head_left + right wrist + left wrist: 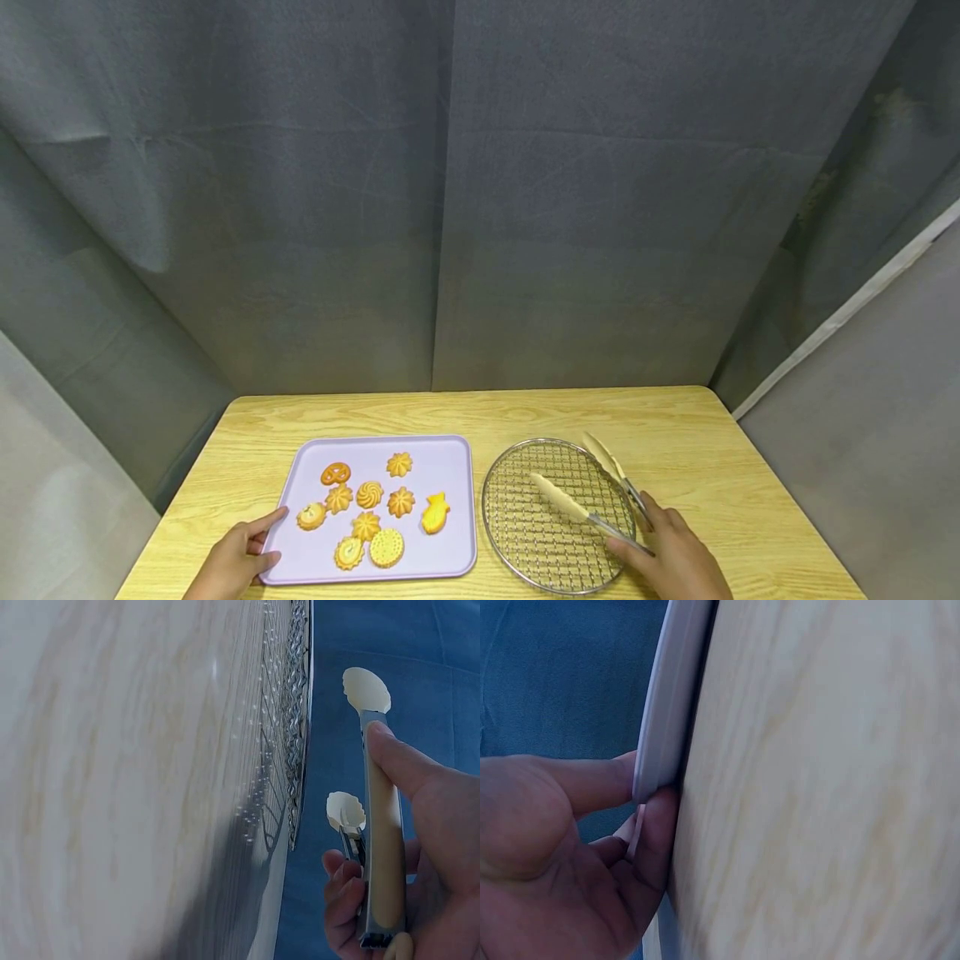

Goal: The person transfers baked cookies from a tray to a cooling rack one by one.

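Pinching the left edge of the purple tray (438, 560) close to its near corner, the left hand (234, 557) had its thumb and fingers nearly together. Ten cookies (369, 494) lay on the tray, on the left of the tabletop (765, 533). The right hand (675, 552) had its fingers curled round metal tongs (596, 520) with cream tips, spread wide above the round wire rack (553, 554) on the right.

Desk (540, 410) bright in my head view; both wrist views dimmer and bluish, the right showing a soft shadow (229, 896).
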Tool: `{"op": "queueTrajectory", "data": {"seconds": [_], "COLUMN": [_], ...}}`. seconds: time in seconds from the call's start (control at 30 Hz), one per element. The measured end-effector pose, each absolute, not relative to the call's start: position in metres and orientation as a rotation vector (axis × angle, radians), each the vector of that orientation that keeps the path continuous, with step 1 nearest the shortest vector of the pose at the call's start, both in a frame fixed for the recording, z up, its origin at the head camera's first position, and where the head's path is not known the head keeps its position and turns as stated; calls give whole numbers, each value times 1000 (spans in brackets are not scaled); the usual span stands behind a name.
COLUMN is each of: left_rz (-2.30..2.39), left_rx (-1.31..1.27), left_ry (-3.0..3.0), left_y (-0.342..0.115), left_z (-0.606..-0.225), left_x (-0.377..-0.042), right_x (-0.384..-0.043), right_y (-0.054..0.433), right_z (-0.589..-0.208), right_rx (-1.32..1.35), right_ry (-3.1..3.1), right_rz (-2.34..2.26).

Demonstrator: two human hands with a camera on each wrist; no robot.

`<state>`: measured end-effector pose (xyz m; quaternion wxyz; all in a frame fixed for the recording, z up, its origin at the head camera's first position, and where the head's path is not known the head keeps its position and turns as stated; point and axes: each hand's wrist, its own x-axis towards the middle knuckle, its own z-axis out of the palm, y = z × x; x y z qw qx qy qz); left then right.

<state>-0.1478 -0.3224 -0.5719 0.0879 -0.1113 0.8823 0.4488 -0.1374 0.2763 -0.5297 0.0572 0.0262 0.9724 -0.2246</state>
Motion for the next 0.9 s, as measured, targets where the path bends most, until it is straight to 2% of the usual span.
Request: {"op": "queueTrajectory", "data": {"seconds": [0.9], "left_rz": [1345], "left_rx": [-324], "left_ry": [2637], "left_y": [-322], "left_z": [-573], "left_x": [-147], "right_x": [-134], "right_y": [252], "right_z": [-529], "right_rx": [15], "right_ry": [2915], "right_rz": [-792]}}
